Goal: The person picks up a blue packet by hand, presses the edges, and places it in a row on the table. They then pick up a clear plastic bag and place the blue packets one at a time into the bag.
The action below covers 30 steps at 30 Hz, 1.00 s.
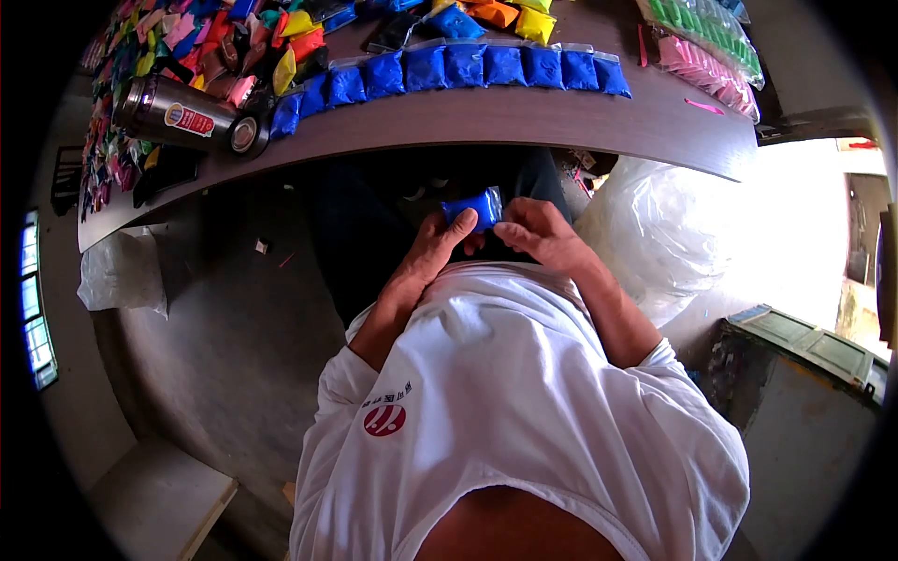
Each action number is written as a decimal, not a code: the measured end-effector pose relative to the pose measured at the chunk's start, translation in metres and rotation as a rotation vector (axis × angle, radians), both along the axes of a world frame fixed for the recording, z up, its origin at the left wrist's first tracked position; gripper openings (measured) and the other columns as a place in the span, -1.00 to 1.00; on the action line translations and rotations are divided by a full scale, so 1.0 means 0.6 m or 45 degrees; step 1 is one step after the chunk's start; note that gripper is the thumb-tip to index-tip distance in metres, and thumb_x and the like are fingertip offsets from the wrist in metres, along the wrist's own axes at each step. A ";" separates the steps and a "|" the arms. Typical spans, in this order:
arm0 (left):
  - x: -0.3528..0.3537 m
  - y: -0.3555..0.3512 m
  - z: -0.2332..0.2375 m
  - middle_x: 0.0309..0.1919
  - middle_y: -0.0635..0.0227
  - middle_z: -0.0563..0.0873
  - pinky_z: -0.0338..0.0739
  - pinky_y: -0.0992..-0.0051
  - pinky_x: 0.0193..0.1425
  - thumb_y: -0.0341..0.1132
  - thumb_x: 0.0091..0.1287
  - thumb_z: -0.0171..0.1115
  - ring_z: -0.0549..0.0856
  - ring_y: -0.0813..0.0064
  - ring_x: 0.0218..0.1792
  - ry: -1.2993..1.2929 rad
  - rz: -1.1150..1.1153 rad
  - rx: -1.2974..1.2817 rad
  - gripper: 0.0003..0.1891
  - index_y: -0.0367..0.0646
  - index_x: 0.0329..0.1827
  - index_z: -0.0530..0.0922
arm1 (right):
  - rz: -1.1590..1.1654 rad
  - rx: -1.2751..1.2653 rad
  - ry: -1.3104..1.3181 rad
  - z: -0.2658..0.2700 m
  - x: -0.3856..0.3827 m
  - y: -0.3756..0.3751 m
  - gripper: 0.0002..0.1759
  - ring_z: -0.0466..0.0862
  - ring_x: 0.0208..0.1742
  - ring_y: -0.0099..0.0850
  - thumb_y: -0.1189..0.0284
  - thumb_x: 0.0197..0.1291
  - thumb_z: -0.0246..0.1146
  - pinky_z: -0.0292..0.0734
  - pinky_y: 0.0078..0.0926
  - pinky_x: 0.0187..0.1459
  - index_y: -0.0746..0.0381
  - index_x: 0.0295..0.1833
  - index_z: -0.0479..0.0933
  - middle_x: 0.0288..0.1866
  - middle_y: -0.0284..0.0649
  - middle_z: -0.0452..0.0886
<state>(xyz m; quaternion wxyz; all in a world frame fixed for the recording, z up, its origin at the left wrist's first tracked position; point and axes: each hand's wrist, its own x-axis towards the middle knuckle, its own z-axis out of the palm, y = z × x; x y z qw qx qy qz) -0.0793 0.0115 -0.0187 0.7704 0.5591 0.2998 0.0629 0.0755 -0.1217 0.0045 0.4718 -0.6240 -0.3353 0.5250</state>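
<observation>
Close to my lap, below the table edge, a small clear packet with blue filling (475, 209) is held between my hands. My left hand (443, 236) grips its left side, with the thumb lying over the front. My right hand (541, 232) is at the packet's right end, fingers curled and thumb against the clear plastic edge; whether it pinches the edge firmly is hard to see. On the table ahead, a row of similar blue packets (465, 66) lies side by side along the front edge.
A steel thermos (187, 114) lies on the table (561, 126) at left, beside a heap of multicoloured packets (224, 47). Bags of green (697, 28) and pink pieces (702, 70) lie at far right. A large clear plastic bag (645, 234) stands right of my legs.
</observation>
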 end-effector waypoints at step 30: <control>-0.006 0.008 0.013 -0.42 0.40 0.57 0.41 0.57 -0.27 0.22 0.26 0.17 0.51 0.58 -0.39 0.004 -0.074 0.040 -0.42 -0.20 -0.09 0.52 | -0.389 0.123 0.234 -0.012 -0.020 0.027 -0.65 0.58 -0.40 -0.62 0.20 0.40 0.07 0.47 -0.67 -0.38 0.28 -0.19 0.56 -0.43 -0.35 0.61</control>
